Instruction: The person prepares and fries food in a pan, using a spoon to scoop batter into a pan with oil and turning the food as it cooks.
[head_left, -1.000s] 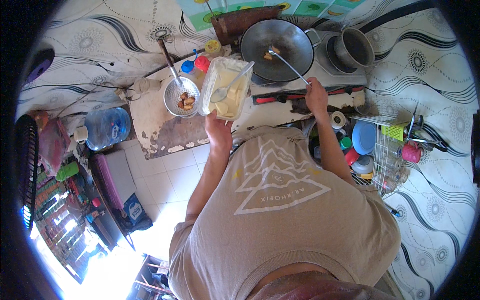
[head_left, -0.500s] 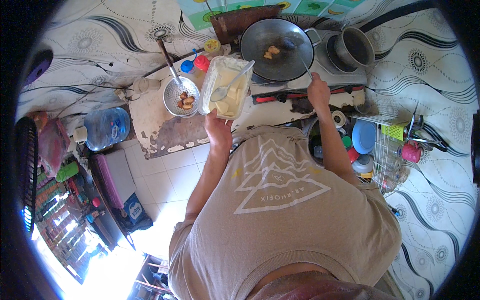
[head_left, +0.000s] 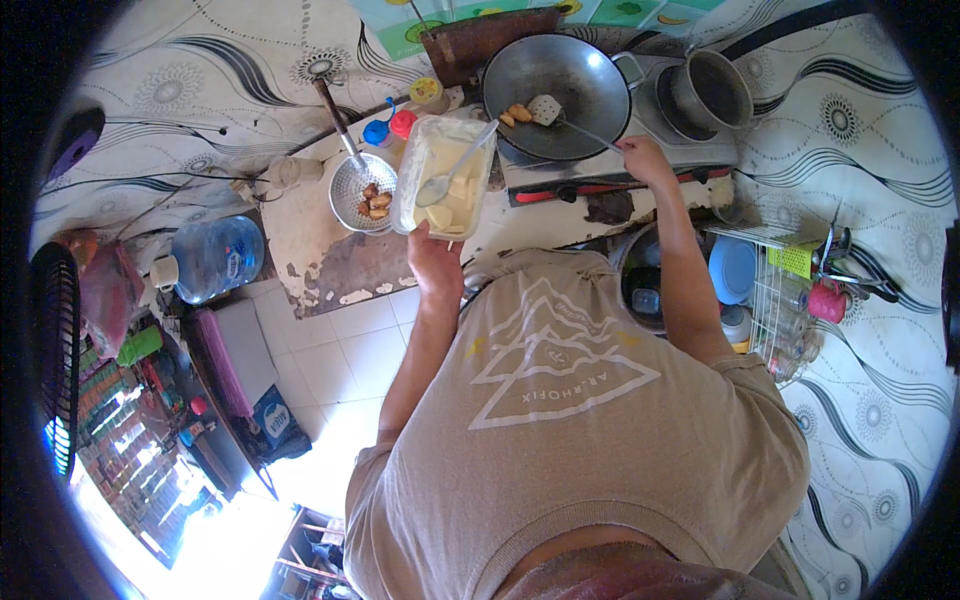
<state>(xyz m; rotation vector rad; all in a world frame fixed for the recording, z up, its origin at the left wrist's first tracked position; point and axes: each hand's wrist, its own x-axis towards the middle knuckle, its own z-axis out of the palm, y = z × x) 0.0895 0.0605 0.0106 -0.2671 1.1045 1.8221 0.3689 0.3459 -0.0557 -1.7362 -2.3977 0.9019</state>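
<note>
My left hand (head_left: 436, 265) grips the near edge of a white plastic tub (head_left: 404, 190) and holds it tilted left of the wok. Pale batter, several cut pieces (head_left: 438, 216) and a metal spoon (head_left: 462, 164) are in it. My right hand (head_left: 648, 160) is closed around the handle of a slotted spatula (head_left: 545, 110), its blade inside the dark wok (head_left: 590, 70) on the stove. Beside the blade, golden fried pieces (head_left: 516, 114) lie against the wok's left side. Left of the tub, a metal strainer (head_left: 345, 185) holds several browner fried pieces (head_left: 374, 202).
A saucepan (head_left: 720, 92) stands on the stove's right burner. Bottles with blue (head_left: 377, 132) and red (head_left: 402, 123) caps stand behind the tub. At the right is a wire dish rack (head_left: 770, 310); a large water bottle (head_left: 215, 258) is at the left.
The spatula blade has moved left and nearer in the wok, up to the fried pieces, which have shifted left. My right hand has moved slightly right; the tub has shifted a little left.
</note>
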